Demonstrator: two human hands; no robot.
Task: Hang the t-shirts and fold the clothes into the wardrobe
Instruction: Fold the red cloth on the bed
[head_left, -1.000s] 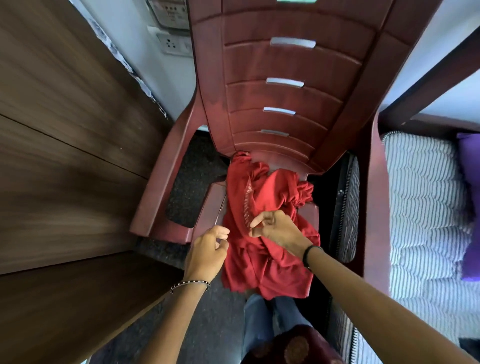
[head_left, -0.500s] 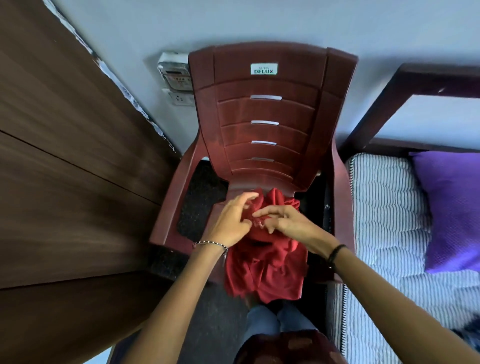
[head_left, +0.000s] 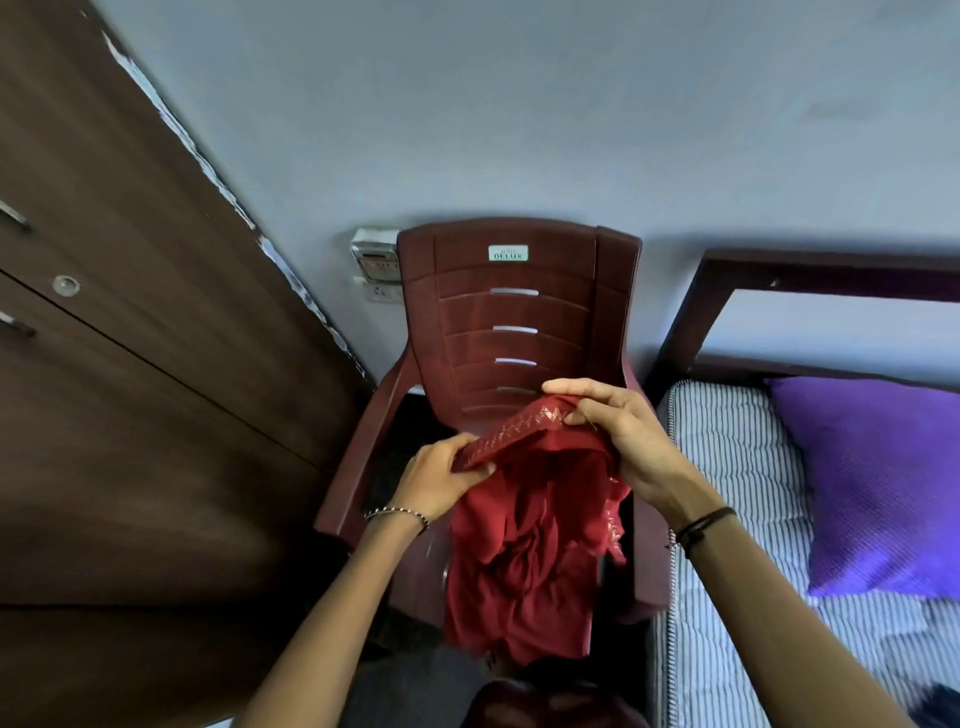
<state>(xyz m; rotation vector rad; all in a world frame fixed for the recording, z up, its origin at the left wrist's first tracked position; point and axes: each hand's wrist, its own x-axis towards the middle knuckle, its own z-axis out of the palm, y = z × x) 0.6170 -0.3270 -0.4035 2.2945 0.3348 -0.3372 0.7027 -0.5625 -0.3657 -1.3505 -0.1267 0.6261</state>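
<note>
The dark wooden wardrobe (head_left: 130, 364) stands along my left, its doors closed. Just right of it, my left hand (head_left: 436, 483) is curled around the lower end of the red garment's (head_left: 524, 545) patterned border (head_left: 511, 431), thumb (head_left: 480, 469) pressed on the near side and the other fingers wrapped behind the cloth. The border runs as a taut band up and to the right, between my two hands. Beneath it the rest of the garment hangs in loose folds, dropping over the front edge of the maroon plastic chair's (head_left: 519, 312) seat. My right hand (head_left: 623, 447) pinches the upper end of the border, forefinger (head_left: 571, 387) laid over the top and thumb underneath, with more cloth bunched under the palm. Past the chair's right arm lies a striped mattress (head_left: 727, 467) with a purple pillow (head_left: 872, 483) on it.
</note>
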